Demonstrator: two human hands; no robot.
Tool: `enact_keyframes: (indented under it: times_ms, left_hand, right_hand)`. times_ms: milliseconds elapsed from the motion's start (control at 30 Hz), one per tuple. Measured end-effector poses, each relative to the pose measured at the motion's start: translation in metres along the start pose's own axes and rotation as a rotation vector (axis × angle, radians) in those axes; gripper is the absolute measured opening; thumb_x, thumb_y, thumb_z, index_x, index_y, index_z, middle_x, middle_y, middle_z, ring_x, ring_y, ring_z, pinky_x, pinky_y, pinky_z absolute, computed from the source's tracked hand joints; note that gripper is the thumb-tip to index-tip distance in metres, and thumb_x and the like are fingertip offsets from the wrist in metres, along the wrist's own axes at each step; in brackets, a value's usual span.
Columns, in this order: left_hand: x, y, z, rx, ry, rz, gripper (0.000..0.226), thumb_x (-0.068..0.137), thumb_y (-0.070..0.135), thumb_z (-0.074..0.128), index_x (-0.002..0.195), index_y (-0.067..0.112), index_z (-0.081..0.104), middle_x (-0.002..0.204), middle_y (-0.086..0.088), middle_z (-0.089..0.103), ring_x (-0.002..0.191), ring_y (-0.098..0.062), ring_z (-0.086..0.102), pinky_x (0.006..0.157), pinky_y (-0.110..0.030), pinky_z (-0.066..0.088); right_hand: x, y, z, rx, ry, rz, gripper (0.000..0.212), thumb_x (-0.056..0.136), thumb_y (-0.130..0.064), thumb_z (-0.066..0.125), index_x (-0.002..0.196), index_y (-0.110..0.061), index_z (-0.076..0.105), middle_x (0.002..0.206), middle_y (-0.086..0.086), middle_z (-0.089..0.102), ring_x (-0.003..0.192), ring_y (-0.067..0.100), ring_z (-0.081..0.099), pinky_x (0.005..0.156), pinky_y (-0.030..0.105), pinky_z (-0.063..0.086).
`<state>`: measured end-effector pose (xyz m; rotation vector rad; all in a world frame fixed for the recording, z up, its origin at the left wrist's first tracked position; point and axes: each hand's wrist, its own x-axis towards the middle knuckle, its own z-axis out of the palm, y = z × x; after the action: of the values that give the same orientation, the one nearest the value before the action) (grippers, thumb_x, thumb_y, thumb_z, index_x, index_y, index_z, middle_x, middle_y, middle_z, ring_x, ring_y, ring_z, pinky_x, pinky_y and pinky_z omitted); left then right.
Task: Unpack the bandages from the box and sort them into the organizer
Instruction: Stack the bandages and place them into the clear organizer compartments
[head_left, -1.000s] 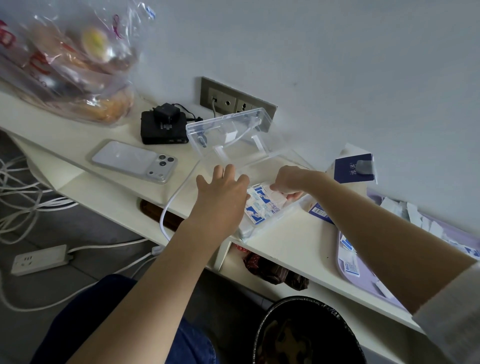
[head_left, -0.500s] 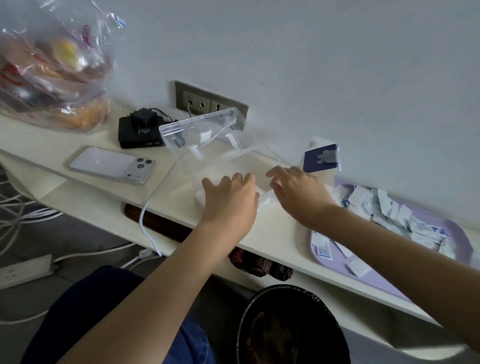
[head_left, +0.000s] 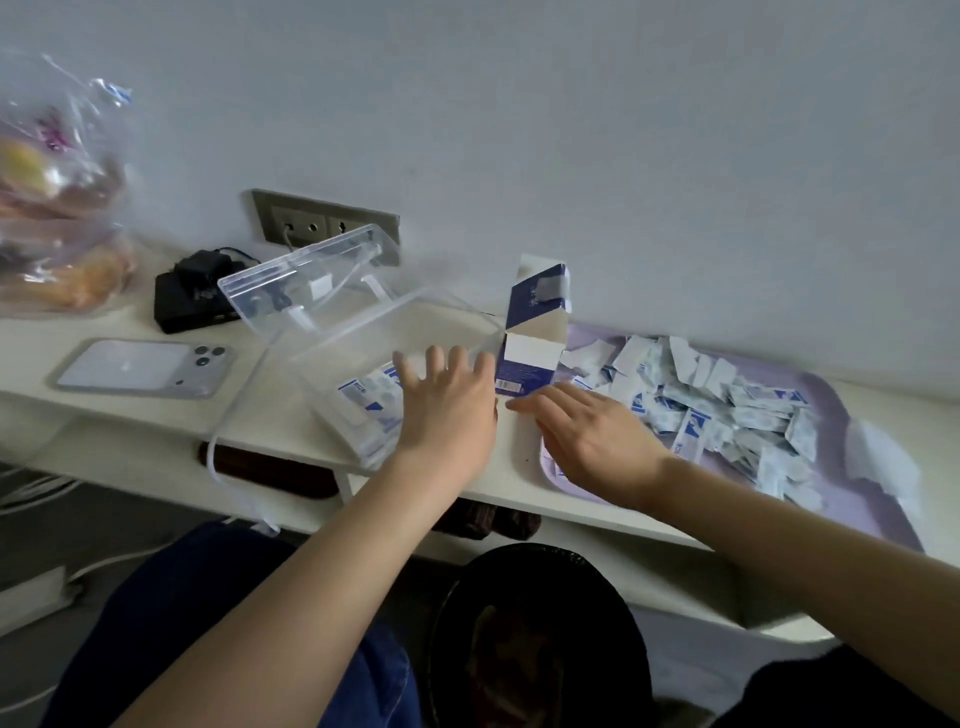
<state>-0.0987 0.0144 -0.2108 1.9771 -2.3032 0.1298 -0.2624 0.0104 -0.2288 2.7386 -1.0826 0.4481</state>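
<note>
organizer (head_left: 363, 332): clear plastic case, sitting with its lid tilting open toward 11 o'clock.
box (head_left: 535, 332): blue-and-white carton, standing upright with top flaps gaping, just beside the organizer at its 3 o'clock.
bandages (head_left: 727, 410): white-and-blue wrapped strips; a few lying inside the organizer, most lying heaped on the tray (head_left: 852, 514) at the box's 4 o'clock.

Phone (head_left: 140, 368) face-down on shelf (head_left: 31, 358); black charger (head_left: 192, 304) behind it; food bag (head_left: 57, 208) far left; black bin (head_left: 540, 639) below.

Place: I am in a lived-in home room.
On my bench (head_left: 270, 413): phone (head_left: 140, 366), plugged-in charger (head_left: 200, 296), plastic bag of food (head_left: 57, 208).
By my knees: bin (head_left: 535, 639).
</note>
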Motion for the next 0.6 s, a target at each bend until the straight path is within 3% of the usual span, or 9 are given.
enact_keyframes:
  times_ms: [100,167,267,333,433,600]
  left_hand:
    - [0.005,0.021,0.005,-0.037,0.047,0.111,0.027,0.095,0.018,0.042,0.122,0.016,0.044,0.121,-0.005,0.05,0.113,-0.027,0.044,0.098,-0.041,0.03]
    - [0.007,0.038,0.01,-0.084,0.04,0.222,0.025,0.095,0.017,0.043,0.12,0.017,0.046,0.117,-0.003,0.053,0.106,-0.025,0.05,0.087,-0.035,0.036]
    - [0.006,0.062,0.019,-0.123,-0.04,0.367,0.027,0.095,0.015,0.045,0.122,0.017,0.046,0.12,-0.003,0.052,0.102,-0.024,0.055,0.076,-0.031,0.038]
    - [0.006,0.082,0.028,-0.108,-0.114,0.427,0.028,0.096,0.018,0.044,0.124,0.015,0.046,0.125,-0.006,0.049,0.11,-0.026,0.052,0.083,-0.033,0.039]
    - [0.01,0.107,0.041,-0.048,-0.203,0.444,0.034,0.094,0.021,0.05,0.126,0.014,0.043,0.128,-0.009,0.044,0.117,-0.028,0.045,0.094,-0.038,0.036]
    - [0.022,0.127,0.052,-0.011,-0.31,0.453,0.039,0.092,0.016,0.052,0.129,0.014,0.042,0.13,-0.011,0.04,0.123,-0.03,0.039,0.099,-0.041,0.032]
  right_hand:
    - [-0.037,0.022,0.002,-0.025,-0.074,0.11,0.034,0.075,0.0,0.053,0.107,-0.011,0.054,0.088,0.006,0.065,0.076,0.024,0.063,0.061,0.029,0.05]
    - [-0.059,0.038,0.003,-0.018,-0.175,0.271,0.041,0.078,-0.004,0.065,0.117,-0.012,0.054,0.104,0.008,0.064,0.09,0.027,0.064,0.067,0.032,0.053]
    - [-0.083,0.057,-0.002,0.041,-0.227,0.577,0.04,0.097,-0.017,0.043,0.137,-0.017,0.038,0.137,0.003,0.046,0.12,0.024,0.05,0.086,0.033,0.044]
    - [-0.098,0.073,-0.005,0.053,-0.254,0.714,0.043,0.099,-0.023,0.039,0.14,-0.016,0.031,0.143,0.004,0.039,0.128,0.023,0.041,0.095,0.034,0.04]
    - [-0.109,0.092,-0.004,-0.009,-0.32,0.835,0.059,0.094,-0.037,0.049,0.141,-0.009,0.027,0.144,0.011,0.035,0.133,0.027,0.032,0.108,0.036,0.03]
    - [-0.112,0.114,0.004,0.105,-0.425,1.048,0.082,0.082,-0.052,0.06,0.138,-0.003,0.028,0.139,0.019,0.038,0.129,0.035,0.036,0.104,0.042,0.033]
